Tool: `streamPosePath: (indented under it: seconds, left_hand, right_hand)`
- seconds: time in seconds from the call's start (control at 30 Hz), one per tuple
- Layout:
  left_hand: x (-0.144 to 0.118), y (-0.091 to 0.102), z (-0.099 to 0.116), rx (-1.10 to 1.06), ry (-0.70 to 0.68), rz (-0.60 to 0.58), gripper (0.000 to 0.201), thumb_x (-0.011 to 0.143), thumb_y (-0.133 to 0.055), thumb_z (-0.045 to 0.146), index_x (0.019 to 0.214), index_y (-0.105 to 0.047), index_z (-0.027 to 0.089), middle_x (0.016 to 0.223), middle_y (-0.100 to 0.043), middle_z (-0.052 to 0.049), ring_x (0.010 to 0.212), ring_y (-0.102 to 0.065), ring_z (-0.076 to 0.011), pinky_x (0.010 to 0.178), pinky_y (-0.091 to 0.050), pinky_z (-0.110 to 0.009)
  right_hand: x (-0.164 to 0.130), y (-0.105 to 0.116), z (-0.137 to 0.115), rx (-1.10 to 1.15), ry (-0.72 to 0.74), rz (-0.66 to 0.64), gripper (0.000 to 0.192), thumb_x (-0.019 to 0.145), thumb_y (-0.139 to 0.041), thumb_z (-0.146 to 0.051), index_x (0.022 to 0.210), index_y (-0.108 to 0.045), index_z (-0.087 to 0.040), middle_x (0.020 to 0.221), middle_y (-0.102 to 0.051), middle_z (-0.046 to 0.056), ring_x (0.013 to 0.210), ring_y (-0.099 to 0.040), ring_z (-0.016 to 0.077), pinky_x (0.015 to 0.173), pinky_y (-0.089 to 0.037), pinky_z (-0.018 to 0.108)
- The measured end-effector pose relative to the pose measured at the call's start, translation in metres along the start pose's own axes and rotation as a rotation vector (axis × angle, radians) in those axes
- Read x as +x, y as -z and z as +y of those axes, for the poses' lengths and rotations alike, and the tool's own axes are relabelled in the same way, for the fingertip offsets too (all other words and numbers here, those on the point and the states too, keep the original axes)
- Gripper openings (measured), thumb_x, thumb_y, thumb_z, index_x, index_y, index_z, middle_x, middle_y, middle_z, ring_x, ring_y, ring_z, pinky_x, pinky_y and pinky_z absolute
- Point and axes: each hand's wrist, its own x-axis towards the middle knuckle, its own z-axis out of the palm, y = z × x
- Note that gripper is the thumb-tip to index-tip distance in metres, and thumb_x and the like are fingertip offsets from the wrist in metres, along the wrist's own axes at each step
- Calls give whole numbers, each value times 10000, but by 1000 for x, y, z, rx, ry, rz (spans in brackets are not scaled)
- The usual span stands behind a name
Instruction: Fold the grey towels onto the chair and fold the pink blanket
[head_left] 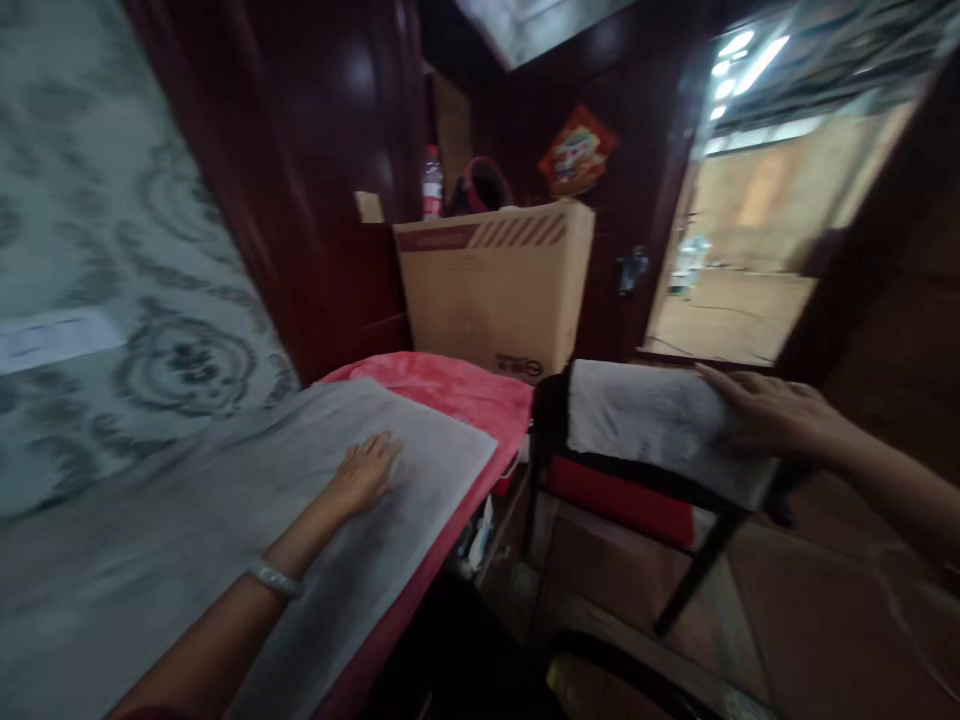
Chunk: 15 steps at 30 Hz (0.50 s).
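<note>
My left hand (367, 472) lies palm down with its fingers spread on a large grey cloth (420, 440). The cloth is spread fairly flat over a pink plush cover (457, 382), which shows along the far and right edges. Off to the right, my right hand (776, 415) rests over a smaller light grey cloth (637, 415) draped on a dark chair (551, 410). Its thumb points left along the cloth's top, and the other fingers reach down over it, slightly blurred. A pale bangle (276, 578) circles my left wrist.
Behind the pink cover stands a large cardboard box (487, 285) with a bottle (433, 185) on or behind its top. A red panel (619, 500) shows under the chair's cloth. Patterned wall (172, 300) borders the left; an open doorway (742, 250) is at right.
</note>
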Motion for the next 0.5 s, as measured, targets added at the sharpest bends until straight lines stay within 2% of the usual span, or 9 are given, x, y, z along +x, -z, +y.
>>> streamPosePath:
  seconds: [0.07, 0.1, 0.17, 0.23, 0.3, 0.4, 0.5]
  left_hand:
    - [-51, -11, -34, -8, 140, -58, 734, 828, -625, 200, 1530, -414, 224, 1627, -348, -170, 1490, -356, -327, 1184, -323, -529]
    - [-76, -15, -47, -12, 209, -80, 715, 846, -609, 224, 1532, -411, 208, 1622, -354, -180, 1487, -361, -327, 1183, -321, -529]
    - [-123, -21, -67, -23, 348, -122, 673, 895, -551, 281, 1540, -401, 164, 1614, -359, -203, 1486, -358, -333, 1189, -307, -530]
    - [-166, -27, -78, -37, 480, -155, 650, 935, -480, 334, 1550, -388, 142, 1618, -348, -208, 1498, -333, -339, 1192, -292, -544]
    - [-202, -34, -83, -48, 580, -168, 651, 951, -434, 380, 1556, -381, 146, 1631, -327, -198, 1513, -297, -347, 1188, -281, -567]
    - [-243, -45, -82, -39, 685, -155, 654, 953, -404, 417, 1554, -393, 158, 1641, -308, -191, 1526, -258, -360, 1175, -273, -602]
    - [-266, -54, -74, -9, 733, -115, 638, 972, -365, 414, 1555, -391, 155, 1643, -304, -186, 1530, -259, -343, 1184, -264, -586]
  right_hand:
    - [8, -12, -11, 7, 117, 66, 885, 779, -521, -782, 1524, -438, -312, 1335, -578, 241, 1092, -581, 520, 801, -438, 709]
    - [14, -17, -25, 17, 178, 105, 877, 805, -467, -775, 1555, -384, -327, 1406, -536, 235, 1183, -529, 548, 834, -408, 754]
    - [26, -21, -73, 53, 249, 181, 827, 867, -409, -685, 1602, -271, -332, 1518, -443, 215, 1334, -417, 544, 915, -370, 785]
    - [36, -23, -141, 124, 287, 173, 743, 919, -427, -504, 1613, -220, -339, 1578, -391, 169, 1410, -375, 470, 998, -385, 727]
    - [47, -26, -218, 198, 419, 39, 732, 916, -498, -369, 1604, -253, -318, 1606, -370, 134, 1447, -363, 397, 1058, -404, 645]
    - [65, -31, -331, 329, 567, -132, 710, 883, -602, -305, 1559, -383, -295, 1622, -350, 133, 1481, -324, 361, 1119, -370, 592]
    - [84, -30, -429, 496, 678, -257, 711, 895, -632, -327, 1562, -394, -262, 1646, -293, 151, 1500, -288, 350, 1158, -319, 575]
